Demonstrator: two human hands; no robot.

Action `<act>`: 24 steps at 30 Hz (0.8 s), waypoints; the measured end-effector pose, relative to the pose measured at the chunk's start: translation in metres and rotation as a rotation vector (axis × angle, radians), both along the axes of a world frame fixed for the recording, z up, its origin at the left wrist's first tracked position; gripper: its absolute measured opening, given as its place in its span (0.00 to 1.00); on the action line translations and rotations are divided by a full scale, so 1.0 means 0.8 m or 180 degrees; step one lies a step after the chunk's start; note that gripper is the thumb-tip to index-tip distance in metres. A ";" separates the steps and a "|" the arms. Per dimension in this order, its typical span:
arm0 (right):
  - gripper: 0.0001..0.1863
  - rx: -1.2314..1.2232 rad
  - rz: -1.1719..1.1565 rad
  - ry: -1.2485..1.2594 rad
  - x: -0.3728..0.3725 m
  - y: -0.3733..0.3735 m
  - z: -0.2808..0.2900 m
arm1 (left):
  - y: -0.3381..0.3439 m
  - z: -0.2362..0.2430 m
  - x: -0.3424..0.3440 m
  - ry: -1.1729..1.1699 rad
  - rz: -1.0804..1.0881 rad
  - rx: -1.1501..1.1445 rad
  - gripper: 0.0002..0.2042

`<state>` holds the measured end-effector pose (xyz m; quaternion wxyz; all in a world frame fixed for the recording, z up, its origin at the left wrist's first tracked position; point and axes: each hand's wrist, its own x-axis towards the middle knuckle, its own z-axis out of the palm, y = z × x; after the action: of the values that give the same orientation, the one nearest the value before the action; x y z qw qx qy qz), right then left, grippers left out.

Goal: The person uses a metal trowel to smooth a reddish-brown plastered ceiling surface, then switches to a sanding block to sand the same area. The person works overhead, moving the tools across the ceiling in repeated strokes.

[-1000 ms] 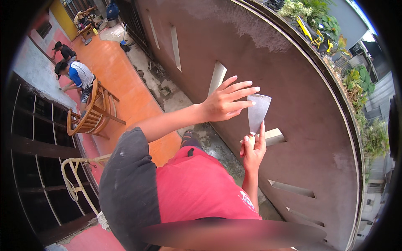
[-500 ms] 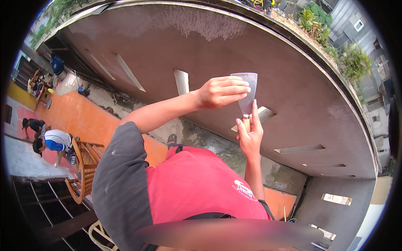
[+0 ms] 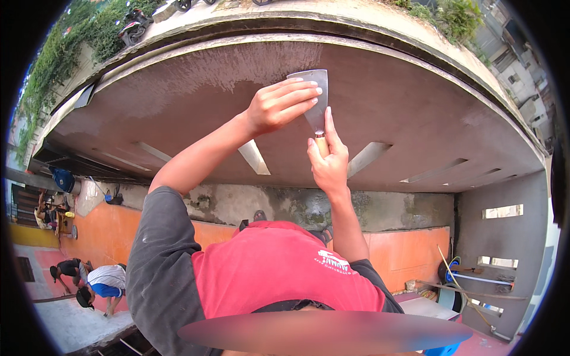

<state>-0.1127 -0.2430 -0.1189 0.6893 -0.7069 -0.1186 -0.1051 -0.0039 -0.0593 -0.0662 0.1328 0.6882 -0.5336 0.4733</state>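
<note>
A putty knife (image 3: 321, 113) with a broad metal blade and a light wooden handle stands blade-up before a grey-brown plastered wall (image 3: 386, 101). My right hand (image 3: 331, 163) is closed round its handle, with the index finger stretched up along the blade's lower edge. Across the blade's near face lie the straight, flat fingers of my left hand (image 3: 276, 107); its thumb is hidden. The blade's top edge is near a rough, streaked patch high on the wall. Whether it touches the plaster I cannot tell.
Slanted slots (image 3: 254, 157) pierce the wall. Below run a wet concrete strip (image 3: 237, 203) and an orange floor (image 3: 404, 255). Two people (image 3: 107, 282) bend over at the lower left. A long stick (image 3: 463, 291) leans among items at the right. Parked motorbikes (image 3: 135, 26) stand beyond the wall.
My view has turned and moved along the wall. Both hands and the putty knife now appear higher and further left, closer to the streaked upper patch. Their hold looks the same.
</note>
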 end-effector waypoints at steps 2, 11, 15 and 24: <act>0.40 0.0003 0.0038 -0.0079 0.004 0.001 -0.003 | 0.004 0.000 0.004 -0.0024 0.0040 0.0024 0.07; 0.41 -0.0240 0.0014 -0.0268 0.016 -0.002 -0.011 | 0.006 0.000 0.007 -0.0123 0.0120 0.0186 0.07; 0.41 -0.0296 0.0091 -0.0224 0.018 -0.009 -0.012 | 0.006 0.002 0.010 -0.0180 0.0097 0.0233 0.06; 0.40 -0.0168 -0.0067 -0.0296 0.017 0.004 -0.013 | 0.012 0.017 0.013 -0.0216 0.0052 0.0504 0.07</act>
<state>-0.0987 -0.2399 -0.1290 0.6631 -0.7204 -0.1459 -0.1419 0.0067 -0.0500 -0.0529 0.0560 0.6845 -0.5679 0.4537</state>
